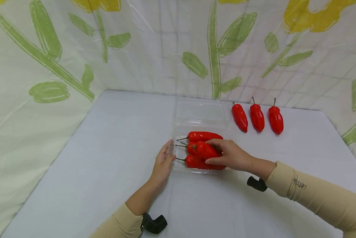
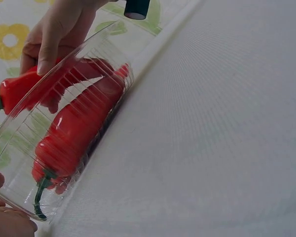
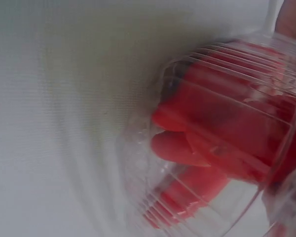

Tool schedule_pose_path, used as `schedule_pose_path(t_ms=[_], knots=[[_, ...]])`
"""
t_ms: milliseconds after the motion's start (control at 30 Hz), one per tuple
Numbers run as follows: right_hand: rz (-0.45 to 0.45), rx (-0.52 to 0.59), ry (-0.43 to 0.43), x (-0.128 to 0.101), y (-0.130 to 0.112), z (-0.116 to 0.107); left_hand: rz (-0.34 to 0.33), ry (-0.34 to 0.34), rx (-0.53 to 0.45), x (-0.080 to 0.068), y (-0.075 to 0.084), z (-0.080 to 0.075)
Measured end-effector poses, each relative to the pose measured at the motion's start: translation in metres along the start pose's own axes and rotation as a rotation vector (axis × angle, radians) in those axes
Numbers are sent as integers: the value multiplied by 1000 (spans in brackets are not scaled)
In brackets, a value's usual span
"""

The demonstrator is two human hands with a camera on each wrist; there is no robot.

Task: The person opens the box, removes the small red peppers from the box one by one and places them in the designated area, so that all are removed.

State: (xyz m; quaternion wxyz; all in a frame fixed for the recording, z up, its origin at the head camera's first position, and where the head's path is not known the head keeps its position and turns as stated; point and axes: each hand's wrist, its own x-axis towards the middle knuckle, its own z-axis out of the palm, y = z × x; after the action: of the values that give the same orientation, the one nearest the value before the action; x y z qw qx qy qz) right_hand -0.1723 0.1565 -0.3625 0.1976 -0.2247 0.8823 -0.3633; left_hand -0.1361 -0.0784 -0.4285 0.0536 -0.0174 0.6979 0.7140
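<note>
Right hand (image 1: 230, 155) pinches red pepper (image 1: 206, 150) over clear tray (image 1: 178, 132); left hand (image 1: 163, 162) spread beside it.

A clear, ribbed plastic clamshell box (image 1: 200, 116) is seen on a matt, finely woven pale cloth tabletop (image 1: 106, 158). Glossy, smooth, plastic-looking skin is shown by the red peppers (image 1: 203, 150). A thin, creased sheet printed with flowers (image 1: 47, 49) is hung behind, faintly shiny.
</note>
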Motion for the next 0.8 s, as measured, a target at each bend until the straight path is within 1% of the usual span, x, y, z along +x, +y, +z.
schedule_pose_path(t_ms=[100, 333, 567, 700, 800], knots=[[-23, 23, 21, 1, -1, -1, -14, 7, 3, 0, 1, 1], [-21, 63, 24, 0, -2, -2, -32, 10, 9, 0, 1, 1], [-42, 55, 35, 0, 2, -5, -21, 10, 7, -1, 2, 0], [-64, 76, 68, -1, 5, -11, -20, 11, 6, -1, 2, 0], [-76, 91, 103, -3, 8, -17, -1, 3, 8, -1, 1, 0]])
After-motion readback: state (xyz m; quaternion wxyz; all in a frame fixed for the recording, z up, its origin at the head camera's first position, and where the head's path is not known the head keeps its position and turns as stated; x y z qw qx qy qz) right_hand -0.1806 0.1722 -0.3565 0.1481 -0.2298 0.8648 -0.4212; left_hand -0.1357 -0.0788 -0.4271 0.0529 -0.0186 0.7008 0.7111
